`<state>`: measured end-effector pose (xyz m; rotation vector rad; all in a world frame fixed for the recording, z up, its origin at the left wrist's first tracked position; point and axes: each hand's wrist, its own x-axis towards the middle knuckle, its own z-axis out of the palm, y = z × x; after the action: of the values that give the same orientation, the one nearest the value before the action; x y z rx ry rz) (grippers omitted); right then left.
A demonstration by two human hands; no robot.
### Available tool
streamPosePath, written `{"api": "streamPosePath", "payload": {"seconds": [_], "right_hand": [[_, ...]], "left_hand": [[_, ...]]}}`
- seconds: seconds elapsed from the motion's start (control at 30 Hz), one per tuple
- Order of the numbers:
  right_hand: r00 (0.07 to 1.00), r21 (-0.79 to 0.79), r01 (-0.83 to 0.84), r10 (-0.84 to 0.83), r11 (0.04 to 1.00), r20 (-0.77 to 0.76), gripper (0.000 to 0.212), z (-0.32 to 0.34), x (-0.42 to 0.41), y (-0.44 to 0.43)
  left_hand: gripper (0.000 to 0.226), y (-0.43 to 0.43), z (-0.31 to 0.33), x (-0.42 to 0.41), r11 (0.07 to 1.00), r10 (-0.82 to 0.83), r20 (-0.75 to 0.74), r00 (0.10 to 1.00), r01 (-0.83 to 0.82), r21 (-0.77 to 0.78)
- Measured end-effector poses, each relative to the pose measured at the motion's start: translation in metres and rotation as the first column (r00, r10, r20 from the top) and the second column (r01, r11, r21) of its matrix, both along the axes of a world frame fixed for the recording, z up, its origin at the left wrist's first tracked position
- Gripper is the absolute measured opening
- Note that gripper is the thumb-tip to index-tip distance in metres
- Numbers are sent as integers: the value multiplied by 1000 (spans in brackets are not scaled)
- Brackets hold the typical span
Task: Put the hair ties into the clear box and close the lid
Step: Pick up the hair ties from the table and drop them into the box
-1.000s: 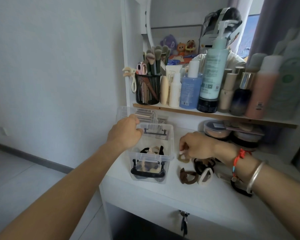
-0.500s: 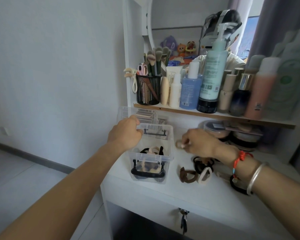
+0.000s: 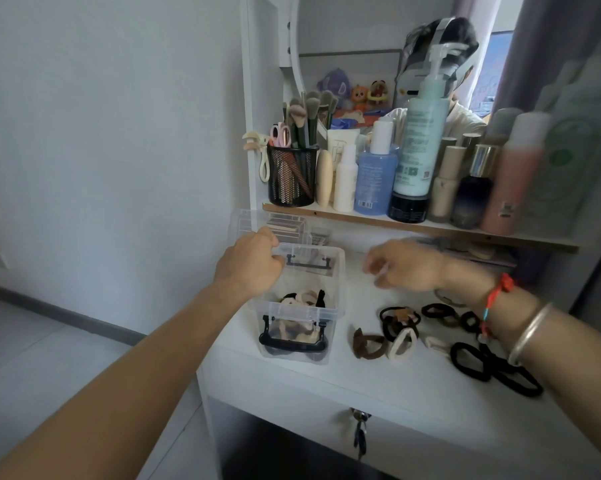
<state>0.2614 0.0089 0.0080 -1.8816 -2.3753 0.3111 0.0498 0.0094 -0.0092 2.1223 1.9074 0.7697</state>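
Note:
The clear box [image 3: 339, 282] stands open near the left edge of the white dressing table [image 3: 378, 382], with black and beige hair ties [image 3: 304, 297] inside. Its lid [image 3: 247, 220] is tipped back behind it. My left hand [image 3: 250, 263] grips the box's back left rim. To the right of the box, my right hand [image 3: 408, 268] hovers above the table, blurred, fingers curled; whether it holds a tie is unclear. On the table lie a brown tie [image 3: 366, 344], a cream tie [image 3: 401, 342] and several black ties [image 3: 472, 362].
A wooden shelf [image 3: 361, 220] just above the table carries a black mesh brush holder [image 3: 292, 178] and several bottles [image 3: 413, 143]. Compacts sit under the shelf behind my right hand. A key [image 3: 359, 433] hangs from the drawer front. The table's left edge is beside the box.
My right hand picked a beige tie off the table, carried it up toward the box, and is now blurred and slightly higher. My left hand stays on the box.

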Motion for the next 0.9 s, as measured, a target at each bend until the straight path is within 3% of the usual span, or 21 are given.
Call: {"api": "streamPosePath", "payload": {"seconds": [0.07,0.2,0.43,0.5,0.6,0.67,0.73,0.8,0.9], "right_hand": [[981,-92,58,-40,994,191,40,-16,10,-1],[983,-117,81,-60,990,171,31,-33,16,-4],[971,138,164,-135,977,-198,16,-16,31,12],[906,166,208,-126,964,-403,13,-9,30,12],[723,102,193,-71,976,-687,14,5,16,7],[644,82,128,-21,988,-764,11,13,1,1],[671,55,41,13,998,-741,4,18,-13,-4],[727,11,-26,27,1000,-687,16,20,-21,-7],[804,32,42,-15,999,-595,22,19,-13,-8]], "left_hand": [[33,0,0,1,1000,-2,-3,1000,2,2],[33,0,-1,2,1000,1,-5,1000,-1,5],[34,1,-1,3,1000,3,-9,1000,-3,3],[34,1,-1,4,1000,-1,-11,1000,1,2],[33,0,-1,7,1000,-7,-3,1000,7,-3],[32,0,0,10,1000,-11,-1,1000,11,-9],[33,0,0,12,1000,-14,-9,1000,14,-9],[32,0,0,12,1000,-14,-16,1000,14,-5],[32,0,0,11,1000,-13,-20,1000,13,-7]]}}
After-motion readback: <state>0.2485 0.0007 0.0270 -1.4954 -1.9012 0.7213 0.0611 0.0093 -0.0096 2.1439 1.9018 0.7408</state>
